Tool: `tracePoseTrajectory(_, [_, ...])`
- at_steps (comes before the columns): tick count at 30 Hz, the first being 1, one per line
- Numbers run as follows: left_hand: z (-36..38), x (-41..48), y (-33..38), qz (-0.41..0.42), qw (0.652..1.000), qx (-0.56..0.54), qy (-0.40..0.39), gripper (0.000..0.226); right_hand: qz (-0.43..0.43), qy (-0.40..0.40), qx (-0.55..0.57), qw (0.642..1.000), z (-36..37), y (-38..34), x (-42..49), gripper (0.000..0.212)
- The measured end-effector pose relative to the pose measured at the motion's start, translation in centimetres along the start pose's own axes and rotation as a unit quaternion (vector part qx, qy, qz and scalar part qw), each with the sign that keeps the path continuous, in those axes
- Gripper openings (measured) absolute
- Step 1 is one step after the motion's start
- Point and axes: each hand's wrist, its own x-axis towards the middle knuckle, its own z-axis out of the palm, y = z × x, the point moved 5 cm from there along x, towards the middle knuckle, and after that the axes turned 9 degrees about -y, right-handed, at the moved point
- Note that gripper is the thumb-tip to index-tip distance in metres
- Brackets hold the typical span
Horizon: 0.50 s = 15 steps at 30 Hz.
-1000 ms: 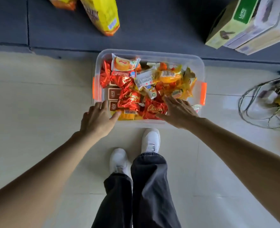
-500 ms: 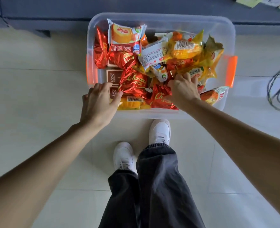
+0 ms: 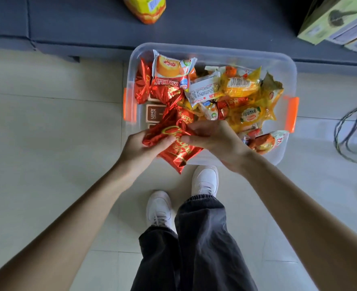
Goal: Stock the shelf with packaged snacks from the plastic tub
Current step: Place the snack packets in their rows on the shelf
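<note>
A clear plastic tub (image 3: 215, 51) with orange side latches stands on the floor against the dark blue shelf (image 3: 89, 24). It is piled with red foil, yellow and orange snack packets. My left hand (image 3: 140, 149) grips red foil packets (image 3: 177, 150) over the tub's near left corner. My right hand (image 3: 217, 141) pinches the same red foil bundle from the right, fingers curled on it. One red packet hangs down over the tub's near rim.
A yellow snack bag (image 3: 147, 9) stands on the shelf behind the tub. Pale green and white boxes (image 3: 339, 19) sit at the shelf's right end. Dark cables (image 3: 353, 131) lie on the tiles to the right. My white shoes (image 3: 204, 179) are just below the tub.
My left hand left the tub's rim and took hold of red foil packets. My right hand moved left from the yellow packets to the same bundle, now lifted above the near edge.
</note>
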Motion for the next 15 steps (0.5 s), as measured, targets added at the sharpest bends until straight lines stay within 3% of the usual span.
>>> tracePoseTrajectory(3, [-2.7, -0.7, -0.7, -0.032, 0.991, -0.11, 0.074, 0.036, 0.008, 0.041, 0.184, 0.982, 0.3, 0.5, 1.1, 0.013])
tracePoseTrajectory(7, [-6.6, -1.5, -1.9, -0.049, 0.964, -0.213, 0.155, 0.01, 0.111, 0.215, 0.118, 0.963, -1.6, 4.2, 3.7, 0.024])
tracePoseTrajectory(11, [-8.4, -1.4, -3.0, -0.069, 0.955, -0.239, 0.162, 0.013, 0.16, 0.255, 0.181, 0.936, -0.4, 6.8, 6.6, 0.019])
tracePoseTrajectory(13, [-8.7, -1.3, -3.5, -0.078, 0.95, -0.252, 0.165, 0.012, 0.177, 0.266, 0.15, 0.936, 0.6, 7.1, 8.1, 0.035])
tracePoseTrajectory(15, [-8.5, -1.2, -4.0, -0.086, 0.945, -0.268, 0.167, 0.009, 0.2, 0.288, 0.13, 0.927, 1.3, 7.4, 9.2, 0.069])
